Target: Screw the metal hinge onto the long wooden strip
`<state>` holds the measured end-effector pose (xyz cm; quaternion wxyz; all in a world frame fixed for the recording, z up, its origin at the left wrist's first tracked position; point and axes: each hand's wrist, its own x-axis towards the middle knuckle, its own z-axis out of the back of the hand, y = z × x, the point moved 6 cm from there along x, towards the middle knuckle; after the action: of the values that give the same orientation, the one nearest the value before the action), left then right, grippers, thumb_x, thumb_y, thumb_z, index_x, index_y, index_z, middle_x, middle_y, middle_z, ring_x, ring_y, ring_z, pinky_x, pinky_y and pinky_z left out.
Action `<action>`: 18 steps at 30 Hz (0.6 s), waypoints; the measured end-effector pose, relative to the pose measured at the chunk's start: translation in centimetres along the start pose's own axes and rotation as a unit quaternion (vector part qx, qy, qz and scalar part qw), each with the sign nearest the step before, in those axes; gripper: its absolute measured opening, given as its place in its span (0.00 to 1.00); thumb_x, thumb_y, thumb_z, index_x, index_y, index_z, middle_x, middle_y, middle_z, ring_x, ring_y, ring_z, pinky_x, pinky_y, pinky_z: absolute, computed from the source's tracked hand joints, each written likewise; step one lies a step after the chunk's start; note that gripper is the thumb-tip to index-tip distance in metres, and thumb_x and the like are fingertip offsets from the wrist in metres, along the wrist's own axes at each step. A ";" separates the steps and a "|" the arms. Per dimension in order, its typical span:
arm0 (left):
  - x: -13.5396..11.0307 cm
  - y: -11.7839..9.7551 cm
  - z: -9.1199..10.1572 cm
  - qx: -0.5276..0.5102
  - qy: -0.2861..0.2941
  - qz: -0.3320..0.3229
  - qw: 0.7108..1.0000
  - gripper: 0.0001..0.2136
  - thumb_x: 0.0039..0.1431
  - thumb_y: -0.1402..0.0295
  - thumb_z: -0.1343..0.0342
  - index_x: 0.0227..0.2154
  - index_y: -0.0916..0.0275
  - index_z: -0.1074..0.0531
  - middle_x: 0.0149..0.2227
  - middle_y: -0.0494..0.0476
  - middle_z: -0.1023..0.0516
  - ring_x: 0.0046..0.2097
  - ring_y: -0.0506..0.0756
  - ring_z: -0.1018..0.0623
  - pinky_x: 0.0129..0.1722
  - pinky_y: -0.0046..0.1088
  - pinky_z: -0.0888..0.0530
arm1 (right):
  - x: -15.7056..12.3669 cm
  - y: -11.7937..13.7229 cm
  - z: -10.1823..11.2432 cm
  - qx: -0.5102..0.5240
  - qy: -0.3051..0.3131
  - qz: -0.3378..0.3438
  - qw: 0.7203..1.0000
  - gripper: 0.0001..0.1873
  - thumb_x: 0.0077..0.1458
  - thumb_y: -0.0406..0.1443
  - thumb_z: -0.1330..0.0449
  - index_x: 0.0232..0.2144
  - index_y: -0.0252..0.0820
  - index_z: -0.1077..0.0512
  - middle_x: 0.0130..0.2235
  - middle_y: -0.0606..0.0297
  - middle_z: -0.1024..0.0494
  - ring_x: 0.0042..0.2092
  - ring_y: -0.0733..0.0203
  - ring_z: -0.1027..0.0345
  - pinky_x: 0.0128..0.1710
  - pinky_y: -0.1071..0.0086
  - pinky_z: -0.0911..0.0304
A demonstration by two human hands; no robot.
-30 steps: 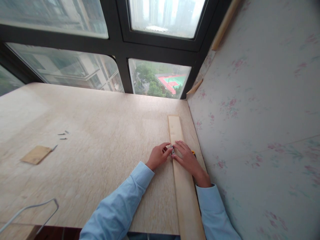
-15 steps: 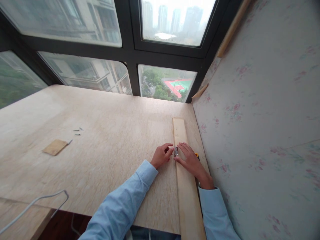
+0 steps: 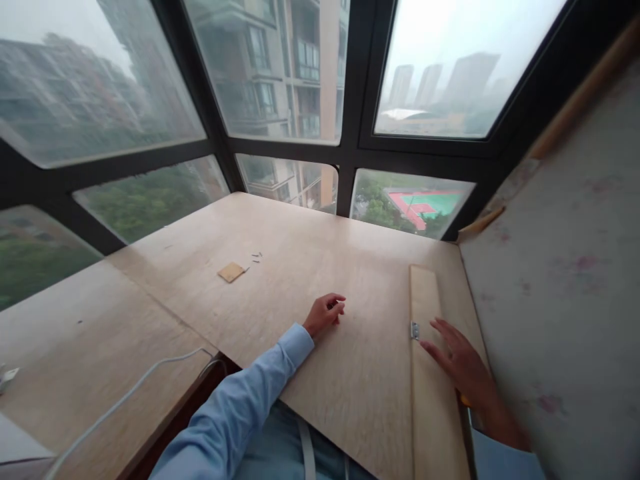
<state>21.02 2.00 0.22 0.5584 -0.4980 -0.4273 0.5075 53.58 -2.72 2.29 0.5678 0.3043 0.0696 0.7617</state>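
Note:
A long pale wooden strip (image 3: 431, 380) lies along the right side of the plywood board (image 3: 300, 307), close to the papered wall. A small metal hinge (image 3: 415, 329) sits on the strip's left edge. My right hand (image 3: 457, 360) lies flat on the strip just right of the hinge, fingers stretched out and apart. My left hand (image 3: 325, 312) rests on the board well left of the strip, its fingers loosely curled, and nothing shows in them.
A small brown square of wood (image 3: 231, 271) and a few screws (image 3: 257, 257) lie farther back on the board. A white cable (image 3: 125, 393) runs over the lower table at the left. Windows close the far side, a flower-papered wall (image 3: 565, 300) the right.
The view has swung left and up. My left hand has left the hinge and moved away to the left. My right hand has slid back from the hinge, which lies free on the strip.

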 end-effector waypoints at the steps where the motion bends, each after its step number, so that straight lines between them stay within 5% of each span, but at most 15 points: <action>1: 0.2 -0.1 2.4 0.023 -0.028 0.005 0.999 0.14 0.56 0.64 0.46 0.42 0.67 0.28 0.27 0.53 0.25 0.19 0.47 0.27 0.18 0.21 0.31 | 0.0 0.1 0.0 -0.002 0.000 0.007 1.000 0.31 0.57 0.56 0.50 0.50 0.40 0.30 0.55 0.49 0.28 0.57 0.44 0.34 0.56 0.46 0.37; 4: 0.6 -1.0 10.4 0.162 -0.136 0.033 0.977 0.13 0.56 0.69 0.48 0.43 0.67 0.28 0.32 0.55 0.23 0.23 0.48 0.24 0.21 0.22 0.29 | -0.2 0.9 0.0 -0.011 0.001 0.031 0.999 0.32 0.57 0.58 0.51 0.48 0.39 0.29 0.53 0.49 0.26 0.55 0.45 0.32 0.54 0.49 0.34; 6: 0.7 -2.1 15.9 0.347 -0.207 0.050 0.913 0.13 0.58 0.69 0.50 0.43 0.64 0.26 0.34 0.55 0.21 0.28 0.49 0.22 0.28 0.24 0.26 | -0.6 1.9 0.3 -0.019 -0.003 0.045 0.999 0.32 0.57 0.58 0.52 0.47 0.39 0.28 0.53 0.49 0.26 0.54 0.44 0.31 0.53 0.49 0.33; 11: -0.3 -2.7 27.0 0.453 -0.287 0.095 0.839 0.14 0.57 0.73 0.51 0.42 0.64 0.23 0.43 0.63 0.23 0.48 0.59 0.25 0.48 0.32 0.29 | -3.2 4.5 1.4 -0.035 0.004 0.070 0.997 0.28 0.58 0.56 0.51 0.49 0.45 0.28 0.55 0.55 0.26 0.54 0.47 0.30 0.52 0.52 0.31; 14: -1.0 -1.6 30.6 0.491 -0.271 0.129 0.818 0.12 0.56 0.70 0.48 0.41 0.62 0.22 0.44 0.63 0.25 0.48 0.60 0.25 0.48 0.33 0.29 | -5.5 4.8 1.9 -0.037 0.007 0.074 0.996 0.27 0.57 0.55 0.48 0.49 0.47 0.28 0.54 0.57 0.25 0.53 0.47 0.29 0.49 0.54 0.28; 18: -0.9 -0.5 31.8 0.526 -0.227 0.140 0.808 0.13 0.58 0.65 0.47 0.43 0.60 0.23 0.48 0.62 0.27 0.48 0.59 0.25 0.46 0.31 0.30 | -8.2 3.9 2.2 -0.028 0.024 0.066 0.997 0.24 0.56 0.52 0.46 0.50 0.50 0.27 0.54 0.61 0.25 0.52 0.46 0.28 0.45 0.55 0.25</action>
<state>-10.30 5.02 5.11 0.5445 -0.0533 -0.1354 0.8260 52.97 -12.06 2.67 0.5231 0.2735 0.0416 0.8062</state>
